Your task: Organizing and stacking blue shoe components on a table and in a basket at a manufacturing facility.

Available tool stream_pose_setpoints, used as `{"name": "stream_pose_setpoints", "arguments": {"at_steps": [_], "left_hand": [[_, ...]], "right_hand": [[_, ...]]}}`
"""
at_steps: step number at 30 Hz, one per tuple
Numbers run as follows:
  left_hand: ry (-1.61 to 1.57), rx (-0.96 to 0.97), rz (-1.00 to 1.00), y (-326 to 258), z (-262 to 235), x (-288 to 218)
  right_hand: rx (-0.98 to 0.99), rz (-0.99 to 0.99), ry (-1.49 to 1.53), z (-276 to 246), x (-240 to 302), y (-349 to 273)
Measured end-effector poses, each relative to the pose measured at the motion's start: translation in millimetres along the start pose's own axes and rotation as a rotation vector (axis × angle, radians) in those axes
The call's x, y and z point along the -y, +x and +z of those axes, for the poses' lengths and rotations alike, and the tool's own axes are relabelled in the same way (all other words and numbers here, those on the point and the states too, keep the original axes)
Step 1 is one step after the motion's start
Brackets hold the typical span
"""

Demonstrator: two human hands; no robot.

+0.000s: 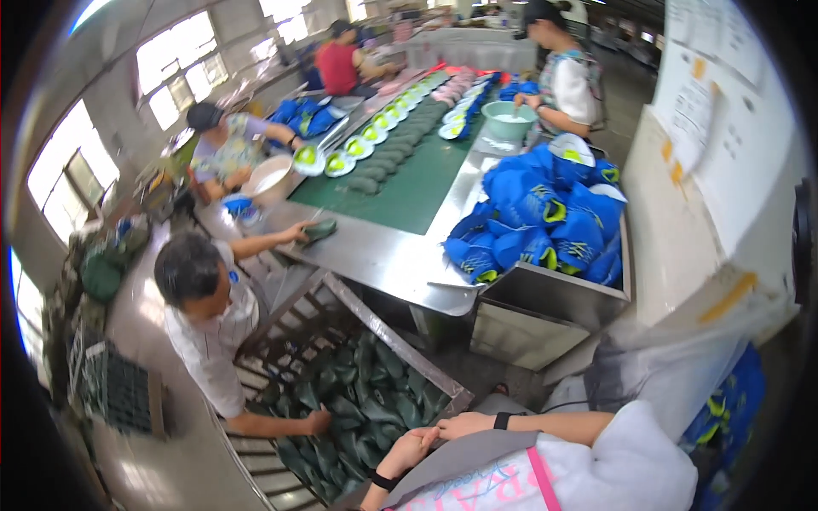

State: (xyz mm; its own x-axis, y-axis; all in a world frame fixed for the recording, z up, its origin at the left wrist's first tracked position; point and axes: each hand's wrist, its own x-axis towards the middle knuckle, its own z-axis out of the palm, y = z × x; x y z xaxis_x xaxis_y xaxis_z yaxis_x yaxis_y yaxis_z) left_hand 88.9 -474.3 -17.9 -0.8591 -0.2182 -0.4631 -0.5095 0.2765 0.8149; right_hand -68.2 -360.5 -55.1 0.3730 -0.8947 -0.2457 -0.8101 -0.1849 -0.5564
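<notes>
My left hand [411, 449], with a black band at its wrist, is in front of my body beside the near corner of a slatted crate [460, 399]. Close against it, my right hand [464, 425] wears a dark wristband. Both hands look closed, fingers curled and meeting over the edge of my grey apron [486, 446]; whatever is between them is too small to make out. Dark green shoe lasts [375, 400] fill the crate. Across it, a co-worker [209, 315] reaches one hand into the lasts and holds a single last [319, 230] on the metal tabletop with the other.
A green conveyor belt [383, 207] carries rows of lasts and white-and-yellow shoe parts. Blue shoe uppers [545, 213] are heaped in a bin on the right. Other workers sit or stand along both sides, near a green basin [509, 122]. Plastic-covered bags [673, 366] stand at my right.
</notes>
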Motion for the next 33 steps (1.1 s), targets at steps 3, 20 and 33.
{"name": "stream_pose_setpoints", "arguments": {"at_steps": [3,20,33], "left_hand": [[0.036,0.081,-0.011,17,-4,-4],[0.635,0.186,0.442,45,35,5],[0.581,0.142,0.354,36,40,8]], "right_hand": [[-0.032,0.04,0.02,1,-2,-9],[0.05,1.301,0.189,141,-10,-281],[0.152,1.38,0.153,201,-18,-311]]}}
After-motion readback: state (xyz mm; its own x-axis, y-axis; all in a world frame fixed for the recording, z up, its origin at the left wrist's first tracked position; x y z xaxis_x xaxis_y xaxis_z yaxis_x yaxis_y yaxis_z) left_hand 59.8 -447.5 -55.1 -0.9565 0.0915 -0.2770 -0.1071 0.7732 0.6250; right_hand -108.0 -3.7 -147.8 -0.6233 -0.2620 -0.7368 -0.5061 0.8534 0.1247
